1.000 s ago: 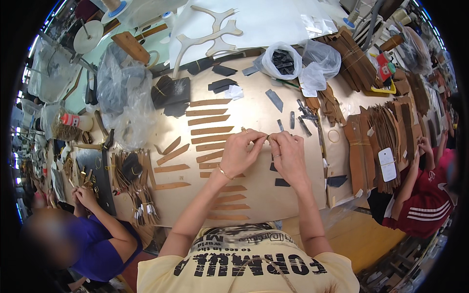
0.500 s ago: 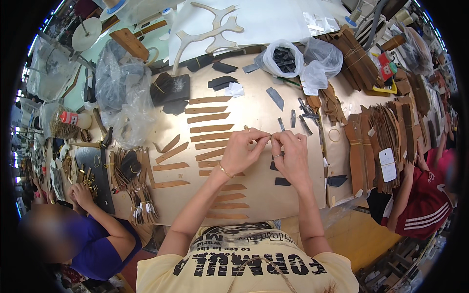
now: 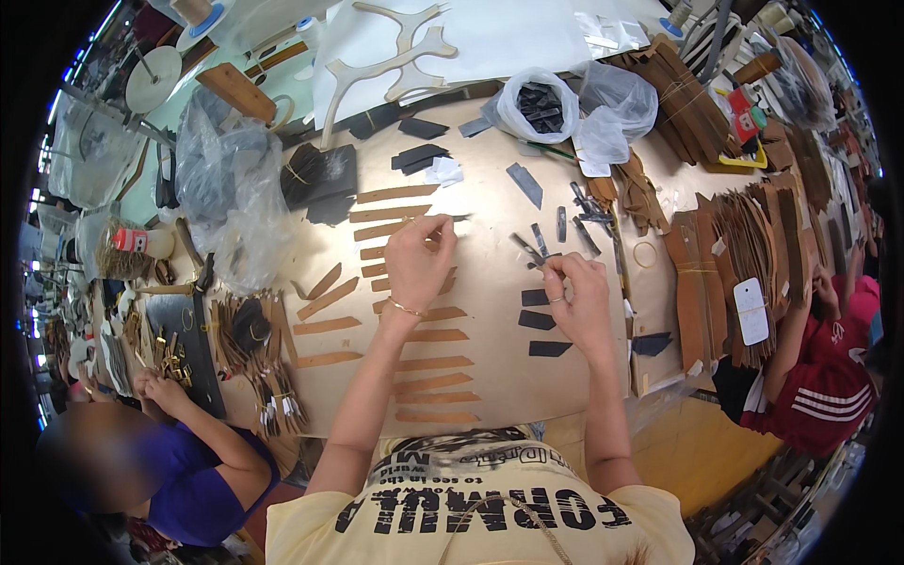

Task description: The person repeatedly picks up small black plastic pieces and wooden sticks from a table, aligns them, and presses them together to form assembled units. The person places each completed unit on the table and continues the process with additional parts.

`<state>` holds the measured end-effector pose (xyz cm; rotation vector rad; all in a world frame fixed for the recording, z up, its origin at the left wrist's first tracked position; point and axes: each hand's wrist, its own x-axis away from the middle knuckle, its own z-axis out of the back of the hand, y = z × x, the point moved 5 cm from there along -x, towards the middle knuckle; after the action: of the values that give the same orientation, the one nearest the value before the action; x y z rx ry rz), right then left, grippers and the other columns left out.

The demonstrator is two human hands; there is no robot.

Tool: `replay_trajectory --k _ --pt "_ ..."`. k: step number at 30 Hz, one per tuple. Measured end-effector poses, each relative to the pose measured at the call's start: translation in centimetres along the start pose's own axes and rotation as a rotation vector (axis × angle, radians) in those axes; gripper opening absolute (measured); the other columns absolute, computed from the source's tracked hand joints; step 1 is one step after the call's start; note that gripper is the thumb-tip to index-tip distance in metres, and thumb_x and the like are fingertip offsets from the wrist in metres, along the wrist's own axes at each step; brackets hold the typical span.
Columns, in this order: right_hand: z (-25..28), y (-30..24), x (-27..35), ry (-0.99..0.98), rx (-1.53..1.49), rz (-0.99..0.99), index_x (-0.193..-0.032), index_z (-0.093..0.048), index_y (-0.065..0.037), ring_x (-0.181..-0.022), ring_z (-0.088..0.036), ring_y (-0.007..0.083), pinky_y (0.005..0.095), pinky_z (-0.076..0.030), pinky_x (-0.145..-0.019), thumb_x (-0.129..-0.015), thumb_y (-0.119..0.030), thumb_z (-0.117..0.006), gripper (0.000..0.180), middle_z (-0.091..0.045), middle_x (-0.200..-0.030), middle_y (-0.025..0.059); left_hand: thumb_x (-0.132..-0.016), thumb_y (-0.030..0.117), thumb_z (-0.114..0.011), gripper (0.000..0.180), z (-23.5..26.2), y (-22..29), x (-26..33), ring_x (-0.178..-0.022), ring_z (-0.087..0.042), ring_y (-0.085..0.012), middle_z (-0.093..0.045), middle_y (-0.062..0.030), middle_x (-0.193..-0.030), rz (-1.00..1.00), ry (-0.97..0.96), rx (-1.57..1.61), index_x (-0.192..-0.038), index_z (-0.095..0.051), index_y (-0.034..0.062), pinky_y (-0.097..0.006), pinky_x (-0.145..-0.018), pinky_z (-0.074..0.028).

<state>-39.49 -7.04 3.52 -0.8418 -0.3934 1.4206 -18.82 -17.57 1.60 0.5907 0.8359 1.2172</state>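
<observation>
My left hand (image 3: 421, 259) is over the column of brown leather strips (image 3: 435, 335), its fingertips pinched together. A thin dark strip (image 3: 460, 217) sticks out beside those fingertips. To the right, my right hand (image 3: 576, 292) is closed at thumb and forefinger on a narrow black strip (image 3: 527, 249), which points up and left. Another short black strip (image 3: 539, 235) lies close by it. Below the right fingers are several flat black pieces (image 3: 538, 320), partly beside the hand. My palms hide some of the brown strips.
A plastic bag of black pieces (image 3: 540, 105) stands at the back. Bundled brown leather pieces (image 3: 702, 292) are stacked on the right. Crumpled clear plastic (image 3: 226, 188) lies on the left. Co-workers sit at both sides, one in a blue sleeve (image 3: 209, 490).
My hands were together at the middle. The left has moved up and left over the brown strips; the right has shifted slightly right and down, with a black strip now showing at its fingers.
</observation>
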Motion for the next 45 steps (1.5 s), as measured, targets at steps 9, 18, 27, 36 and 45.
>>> replay_trajectory --k 9,18,27,36,45 --pt "-0.2 2.4 0.5 -0.077 0.151 -0.271 -0.090 -0.068 -0.009 -0.069 -0.060 0.0203 0.0348 -0.037 -0.072 -0.087 -0.023 -0.072 0.015 -0.065 -0.077 0.0004 -0.085 0.008 -0.070 0.005 -4.0 1.7 2.9 -0.072 -0.067 -0.0208 -0.069 -0.0062 -0.087 -0.091 -0.197 -0.104 -0.088 -0.070 0.0044 -0.030 -0.062 -0.051" --pt "-1.4 4.7 -1.4 0.187 0.582 -0.053 -0.091 -0.068 -0.008 -0.077 -0.061 0.0239 0.0377 -0.039 -0.073 -0.089 -0.022 -0.068 0.014 -0.060 -0.079 0.0049 -0.083 0.002 -0.064 0.015 -3.9 3.0 4.0 -0.070 -0.063 -0.0267 -0.068 -0.0062 -0.098 -0.210 -0.148 -0.003 -0.094 -0.072 0.0074 -0.036 -0.065 -0.050" --pt "-0.1 5.1 -0.8 0.216 0.048 -0.326 -0.095 -0.069 0.001 -0.074 -0.063 0.0189 0.0331 -0.045 -0.068 -0.092 -0.015 -0.065 0.017 -0.067 -0.082 0.0088 -0.085 0.006 -0.068 0.018 -4.8 5.1 4.6 -0.079 -0.067 -0.0259 -0.068 -0.0096 -0.098 -0.108 -0.215 0.273 -0.103 -0.071 0.0046 -0.034 -0.070 -0.054" --pt "0.1 1.4 0.0 0.053 -0.392 -0.427 -0.098 -0.068 0.004 -0.072 -0.059 0.0134 0.0283 -0.047 -0.061 -0.095 -0.016 -0.063 0.021 -0.068 -0.081 0.0090 -0.085 0.001 -0.071 0.018 -4.6 7.3 4.6 -0.079 -0.069 -0.0240 -0.069 -0.0122 -0.095 -0.246 -0.152 0.210 -0.103 -0.073 0.0014 -0.031 -0.070 -0.055" --pt "0.0 -2.4 -0.4 0.023 0.063 -0.036 -0.097 -0.068 -0.005 -0.075 -0.061 0.0219 0.0357 -0.040 -0.076 -0.094 -0.017 -0.063 0.013 -0.065 -0.087 0.0053 -0.087 -0.001 -0.065 0.018 -3.6 6.2 4.1 -0.076 -0.068 -0.0243 -0.068 -0.0135 -0.094 -0.172 -0.161 0.282 -0.103 -0.072 -0.0015 -0.031 -0.067 -0.053"
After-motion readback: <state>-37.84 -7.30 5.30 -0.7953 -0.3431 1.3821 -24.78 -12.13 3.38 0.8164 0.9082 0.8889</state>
